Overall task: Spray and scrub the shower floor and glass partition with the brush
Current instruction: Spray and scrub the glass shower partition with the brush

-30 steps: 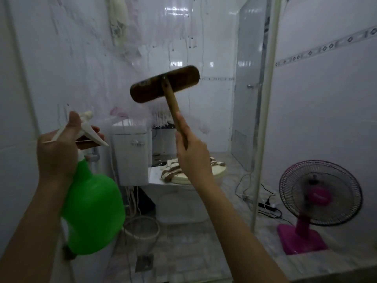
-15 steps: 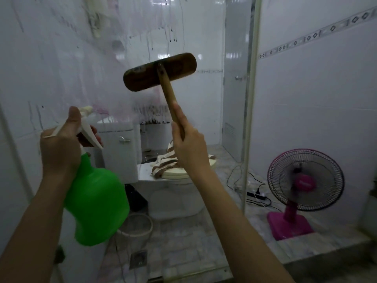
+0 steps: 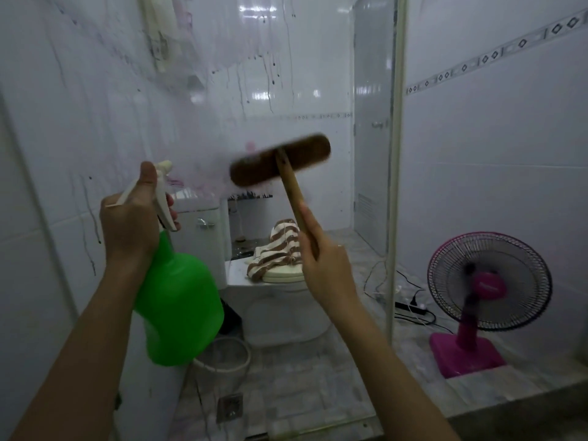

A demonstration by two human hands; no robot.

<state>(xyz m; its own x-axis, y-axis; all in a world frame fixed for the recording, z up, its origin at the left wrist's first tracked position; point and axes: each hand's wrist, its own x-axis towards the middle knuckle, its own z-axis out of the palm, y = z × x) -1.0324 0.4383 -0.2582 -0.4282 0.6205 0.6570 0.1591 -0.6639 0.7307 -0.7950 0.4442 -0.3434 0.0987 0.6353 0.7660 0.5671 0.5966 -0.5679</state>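
The glass partition [image 3: 222, 74] stands right in front of me, streaked with drips and hazy wet patches. My right hand [image 3: 324, 265] grips the wooden handle of a brown scrub brush [image 3: 280, 160], whose blurred head lies against the glass at mid height. My left hand [image 3: 133, 218] holds a green spray bottle [image 3: 178, 307] by its white trigger head, nozzle aimed at the glass just left of the brush. The tiled shower floor [image 3: 302, 393] shows below, through the glass.
Behind the glass sit a white toilet [image 3: 276, 307] with a striped cloth [image 3: 276, 253] on its lid, a small bin [image 3: 222, 367] and a floor drain [image 3: 229, 406]. The partition's metal edge post [image 3: 393, 186] runs vertically. A pink fan [image 3: 483, 294] and power cables [image 3: 410, 307] stand at right.
The brush head has dropped down the glass from upper height to mid height and is blurred with motion. The spray bottle has stayed roughly in place.
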